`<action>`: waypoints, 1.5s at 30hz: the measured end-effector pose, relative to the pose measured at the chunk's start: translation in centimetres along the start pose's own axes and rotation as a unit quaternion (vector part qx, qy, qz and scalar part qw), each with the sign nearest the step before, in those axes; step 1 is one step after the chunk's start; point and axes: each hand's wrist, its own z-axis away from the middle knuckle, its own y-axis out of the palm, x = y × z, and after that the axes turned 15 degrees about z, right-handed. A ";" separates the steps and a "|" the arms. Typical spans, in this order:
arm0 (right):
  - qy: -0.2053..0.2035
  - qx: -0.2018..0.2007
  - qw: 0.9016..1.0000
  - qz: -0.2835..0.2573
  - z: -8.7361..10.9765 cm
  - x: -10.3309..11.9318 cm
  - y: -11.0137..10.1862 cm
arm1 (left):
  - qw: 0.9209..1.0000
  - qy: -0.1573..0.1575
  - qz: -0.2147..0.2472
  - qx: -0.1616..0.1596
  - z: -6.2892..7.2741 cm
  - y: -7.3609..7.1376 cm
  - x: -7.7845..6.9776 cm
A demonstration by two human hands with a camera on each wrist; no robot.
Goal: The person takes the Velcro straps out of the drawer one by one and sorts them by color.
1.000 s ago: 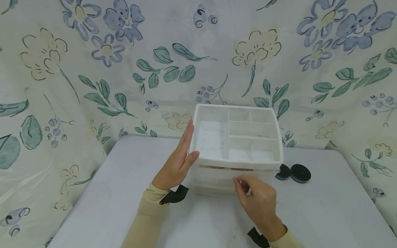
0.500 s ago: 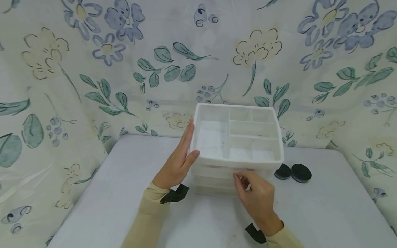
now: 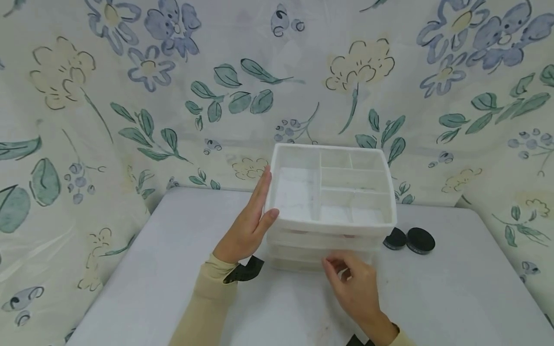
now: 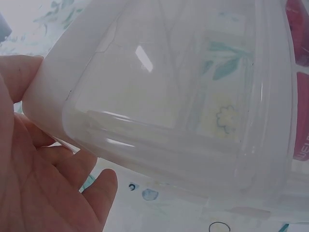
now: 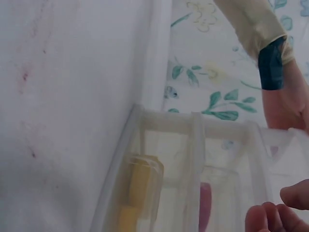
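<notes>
A white plastic drawer organizer stands on the table, its top split into several compartments. My left hand rests against its left side, fingers straight, thumb at the front corner. The left wrist view has this hand beside the organizer's clear wall, with red items at the right edge. My right hand is before the lower drawers, fingers loosely bent. In the right wrist view a gap separates its thumb from the fingers. Yellow items and a pink item show through the drawers.
Two black round objects lie on the white table to the right of the organizer. A flower-printed cloth hangs behind and at both sides.
The organizer's upper drawer, slightly out a second ago with reddish contents showing, has slid in under the top. My right hand then dropped lower along the front. My left hand stayed in place.
</notes>
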 end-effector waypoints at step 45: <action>0.409 0.201 0.789 -0.411 1.2 1.0 1.2 | 1.000 0.004 0.000 0.001 0.1 0.0 0.0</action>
